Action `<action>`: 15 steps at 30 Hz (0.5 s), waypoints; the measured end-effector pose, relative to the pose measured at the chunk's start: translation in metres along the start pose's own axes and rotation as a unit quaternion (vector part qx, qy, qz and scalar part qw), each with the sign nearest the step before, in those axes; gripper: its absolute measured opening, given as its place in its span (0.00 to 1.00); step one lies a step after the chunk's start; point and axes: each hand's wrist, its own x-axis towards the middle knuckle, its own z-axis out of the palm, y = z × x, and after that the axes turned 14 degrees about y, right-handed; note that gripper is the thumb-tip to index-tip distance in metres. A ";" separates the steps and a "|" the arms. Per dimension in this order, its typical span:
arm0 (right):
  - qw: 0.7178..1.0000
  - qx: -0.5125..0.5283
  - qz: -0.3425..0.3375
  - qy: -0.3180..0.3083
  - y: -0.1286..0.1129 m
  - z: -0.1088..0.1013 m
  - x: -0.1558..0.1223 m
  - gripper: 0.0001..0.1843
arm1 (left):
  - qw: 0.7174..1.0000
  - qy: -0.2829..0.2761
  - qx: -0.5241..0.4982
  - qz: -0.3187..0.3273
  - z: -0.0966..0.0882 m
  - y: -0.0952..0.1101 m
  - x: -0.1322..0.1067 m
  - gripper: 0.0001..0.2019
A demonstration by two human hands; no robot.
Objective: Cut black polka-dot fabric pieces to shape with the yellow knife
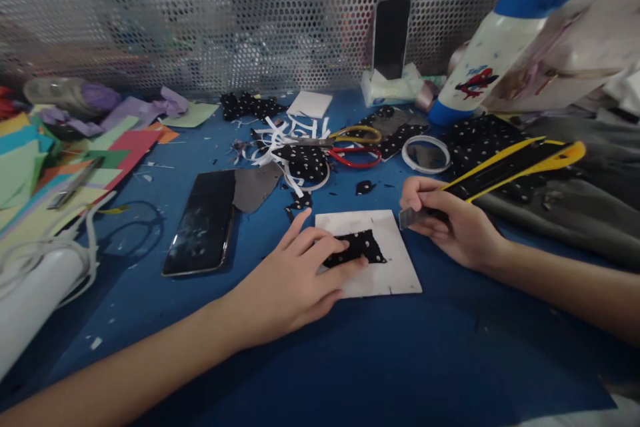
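My left hand (297, 273) lies over a small piece of black polka-dot fabric (371, 245), its fingers spread and the fingertips pressing it down. Beneath the fabric is a white square card (397, 280) on the blue table. A few small dark marks show along the card's edges. To the right of the card, my right hand (457, 227) is closed round a yellow and black utility knife (515, 170). The knife's metal end points left and down near the card's right edge, apart from the fabric. My left fingers hide part of the fabric and card.
Yellow- and red-handled scissors (350, 143) lie among white strips and fabric scraps behind the card. A tape roll (426, 154) and a tilted bottle (493, 40) are at the right. A phone (203, 223) and coloured papers (135, 147) are on the left.
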 end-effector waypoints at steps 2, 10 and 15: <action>0.998 0.018 -0.035 0.051 0.002 0.001 0.001 0.13 | 1.000 0.003 0.011 0.002 0.002 0.001 -0.001 0.21; 0.975 -0.135 -0.175 0.037 0.007 0.003 -0.008 0.03 | 0.996 0.044 0.076 -0.016 0.003 0.013 0.000 0.27; 0.928 -0.296 -0.226 -0.026 0.001 0.006 -0.019 0.02 | 0.996 0.045 0.076 -0.018 0.003 0.012 -0.001 0.27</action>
